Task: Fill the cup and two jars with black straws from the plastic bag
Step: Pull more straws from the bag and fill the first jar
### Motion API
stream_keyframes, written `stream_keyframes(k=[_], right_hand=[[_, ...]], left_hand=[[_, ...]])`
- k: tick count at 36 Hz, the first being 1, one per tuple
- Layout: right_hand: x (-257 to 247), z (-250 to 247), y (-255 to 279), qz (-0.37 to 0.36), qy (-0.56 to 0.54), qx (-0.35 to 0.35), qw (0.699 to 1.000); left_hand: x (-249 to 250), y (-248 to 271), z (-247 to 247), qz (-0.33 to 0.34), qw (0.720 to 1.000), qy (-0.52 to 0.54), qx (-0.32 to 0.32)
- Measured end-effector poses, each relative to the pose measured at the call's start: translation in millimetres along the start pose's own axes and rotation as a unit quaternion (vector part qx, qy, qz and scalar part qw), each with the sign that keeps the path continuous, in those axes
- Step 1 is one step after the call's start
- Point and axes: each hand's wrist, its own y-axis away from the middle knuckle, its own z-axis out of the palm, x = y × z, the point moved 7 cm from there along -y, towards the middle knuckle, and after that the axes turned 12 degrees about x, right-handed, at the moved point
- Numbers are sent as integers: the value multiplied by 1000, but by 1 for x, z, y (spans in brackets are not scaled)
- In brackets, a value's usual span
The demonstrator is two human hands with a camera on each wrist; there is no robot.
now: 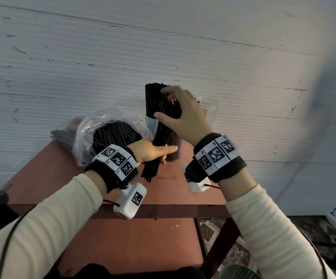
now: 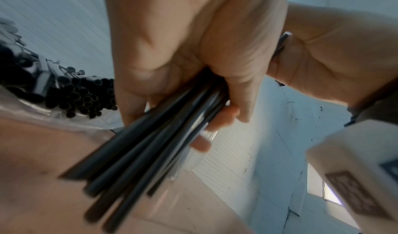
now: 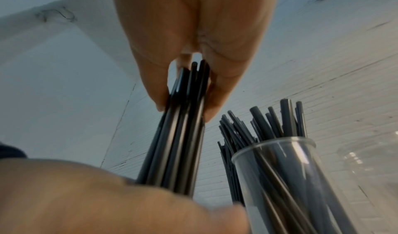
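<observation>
A bundle of black straws (image 1: 164, 133) stands tilted above the table, held at both ends. My left hand (image 1: 161, 156) grips its lower part, with the straw ends (image 2: 129, 161) sticking out below the fist. My right hand (image 1: 169, 103) pinches the bundle's top (image 3: 187, 93) between thumb and fingers. Behind it stands a pale cup (image 1: 150, 123) packed with straws. A clear jar with several straws (image 3: 290, 178) stands right of the bundle, and an empty clear jar (image 1: 210, 109) beyond it. The plastic bag (image 1: 110, 133) of straws lies at the left.
Everything sits on a small reddish-brown table (image 1: 52, 178) pushed against a white ribbed wall (image 1: 163, 47). The table's front edge runs just under my wrists. A patterned floor (image 1: 233, 248) shows at the lower right.
</observation>
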Motion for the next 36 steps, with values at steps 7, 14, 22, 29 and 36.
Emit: stream_keyframes(k=[7,14,22,29,36], right_hand=[[4,-17,5,111,-31,-55,992],[0,13,32,87,-93,-236,963],[18,-31,-13,130,-179,-42,974],[54,-65,-66,191,-164,76,965],[80,-51,-94,223,-137,60,963]], left_hand=[[37,19,-3,66,996,52,-44],[45,35,14,93,985,49,-138],[56,16,-9,96,990,67,74],[37,-42,-27,62,971,66,219],[31,-77,-22,61,989,39,129]])
